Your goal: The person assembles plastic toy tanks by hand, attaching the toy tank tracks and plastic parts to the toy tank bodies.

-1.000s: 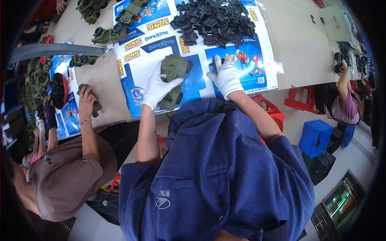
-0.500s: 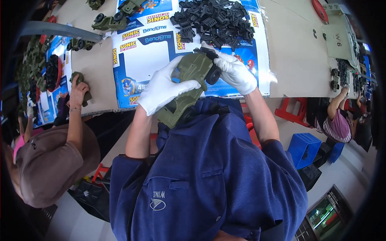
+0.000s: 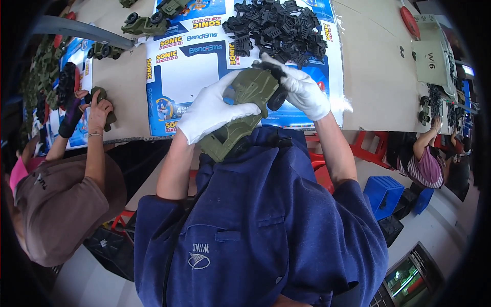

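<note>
An olive-green toy truck with black wheels is held at the table's near edge, tilted so its front points up and to the right. My left hand, in a white glove, is closed around the truck's body with the thumb across it. At the truck's front end, my gloved right hand grips a black plastic part against the body; the fingertips partly hide it. A black wheel shows just below those fingers.
Beyond my hands a heap of black plastic parts lies on a printed sheet. Several green toy trucks stand at the far left beside a grey metal bar. A co-worker handles a green piece on the left. A blue crate stands at right.
The view has shifted slightly. My hands keep their hold on the truck, and my right fingers press closer over the black part. The co-worker's other hand has come up to the green piece.
</note>
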The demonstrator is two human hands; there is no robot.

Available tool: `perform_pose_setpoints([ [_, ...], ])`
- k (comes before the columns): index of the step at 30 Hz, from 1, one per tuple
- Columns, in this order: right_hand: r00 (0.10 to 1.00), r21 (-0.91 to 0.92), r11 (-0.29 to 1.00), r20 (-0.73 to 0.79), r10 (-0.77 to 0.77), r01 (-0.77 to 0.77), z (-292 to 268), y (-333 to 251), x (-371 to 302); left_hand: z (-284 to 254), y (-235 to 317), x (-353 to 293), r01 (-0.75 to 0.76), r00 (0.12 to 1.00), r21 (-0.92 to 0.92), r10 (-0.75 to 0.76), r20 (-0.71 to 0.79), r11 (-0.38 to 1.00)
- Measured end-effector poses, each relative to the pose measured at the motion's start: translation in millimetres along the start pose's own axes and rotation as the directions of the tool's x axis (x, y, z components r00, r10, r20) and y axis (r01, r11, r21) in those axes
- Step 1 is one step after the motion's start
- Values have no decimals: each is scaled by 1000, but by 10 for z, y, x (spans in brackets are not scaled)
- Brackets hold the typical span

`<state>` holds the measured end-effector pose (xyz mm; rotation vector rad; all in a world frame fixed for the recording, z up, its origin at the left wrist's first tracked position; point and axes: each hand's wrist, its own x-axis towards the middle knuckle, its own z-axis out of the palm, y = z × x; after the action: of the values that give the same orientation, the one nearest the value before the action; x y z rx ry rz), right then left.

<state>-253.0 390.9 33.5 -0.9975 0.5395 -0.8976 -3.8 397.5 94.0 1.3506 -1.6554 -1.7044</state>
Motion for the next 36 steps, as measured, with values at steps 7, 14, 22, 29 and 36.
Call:
perform_pose_setpoints([
  [7, 997, 66, 997, -76, -22, 27, 17, -27, 40, -13, -11, 31, -12, 1000, 0, 12, -21, 1000],
  [14, 999, 93, 996, -37, 6, -3, 3, -100, 39, -1, 17, 45, 17, 1000, -26, -17, -13, 1000],
  [22, 995, -467, 879, -44, 85, -96, -48, -397, 72, 32, -8, 62, 94, 995, 114, -89, -44, 989],
  [29, 985, -854, 512, -152, -78, -91, 320, -534, 159, 293, -50, 95, -17, 980, -85, 0, -199, 996],
  [36, 992, -697, 717, -102, -69, -22, 312, -249, 19, 213, -288, 328, -527, 845, -88, 509, -164, 845],
])
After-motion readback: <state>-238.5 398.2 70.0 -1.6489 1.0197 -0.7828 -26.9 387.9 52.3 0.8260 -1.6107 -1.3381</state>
